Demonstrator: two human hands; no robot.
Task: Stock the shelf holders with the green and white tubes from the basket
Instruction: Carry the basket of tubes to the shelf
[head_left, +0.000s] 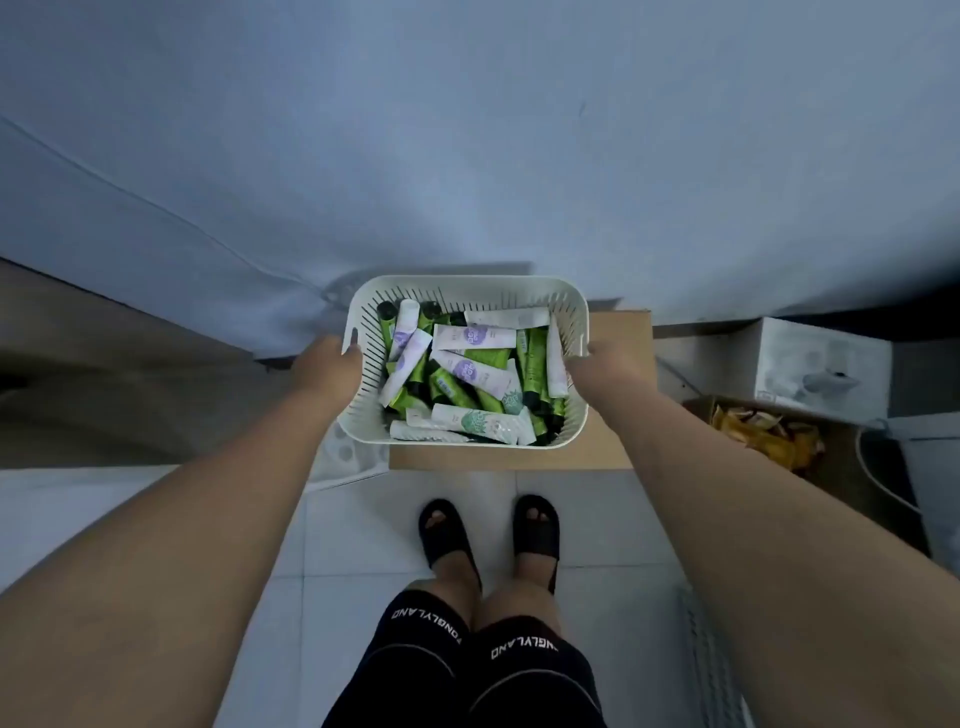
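Two hands hold the white basket (470, 285) by its ends: left hand (326, 371) at 9 o'clock, fingers (354, 352) curled over the rim, right hand (598, 370) clamped at 3 o'clock. Green and white tubes (470, 375) lie jumbled inside, over a cardboard box (615, 441).

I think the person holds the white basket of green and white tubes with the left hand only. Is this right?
Not quite. In the head view both hands hold the white basket: the left hand grips its left end and the right hand its right end. It does contain green and white tubes.
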